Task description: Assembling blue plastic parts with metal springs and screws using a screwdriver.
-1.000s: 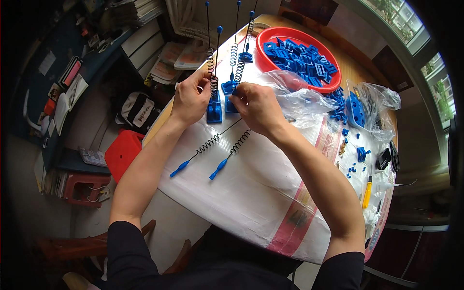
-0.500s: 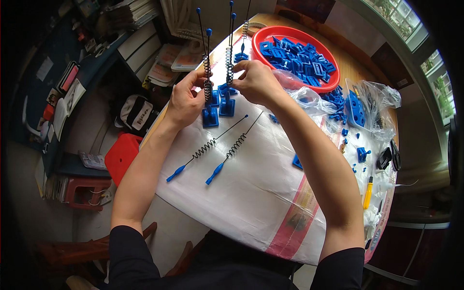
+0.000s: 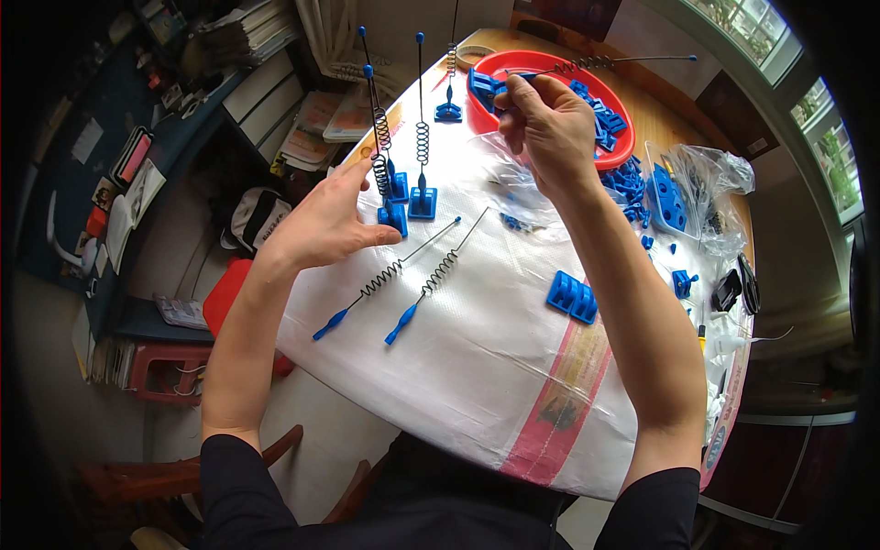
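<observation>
My right hand (image 3: 555, 128) is closed on a springy wire stalk (image 3: 587, 64), held nearly sideways above the red basin. Its blue-tipped end points right, and a blue base (image 3: 484, 89) shows beside my fingertips. My left hand (image 3: 325, 220) has thumb and fingers apart around a blue square base (image 3: 392, 220) carrying an upright coiled stalk; whether it touches is unclear. Just behind stands another such base (image 3: 399, 187), and to its right a third stand (image 3: 422, 203). Two loose coiled stalks with blue handles, one left (image 3: 380, 280) and one right (image 3: 438, 275), lie nearer me.
The red basin (image 3: 626, 151) holds many blue parts. Another stand (image 3: 448, 112) is at the far edge. A ribbed blue block (image 3: 572, 297) lies mid-table. Plastic bags (image 3: 724, 174), a tray of blue parts (image 3: 667, 202) and a black item (image 3: 729, 291) line the right side.
My right hand has lifted a coiled stalk from the group of stands and carried it right, tipping it over the basin. My left hand has loosened and spread its fingers, moving slightly nearer me.
</observation>
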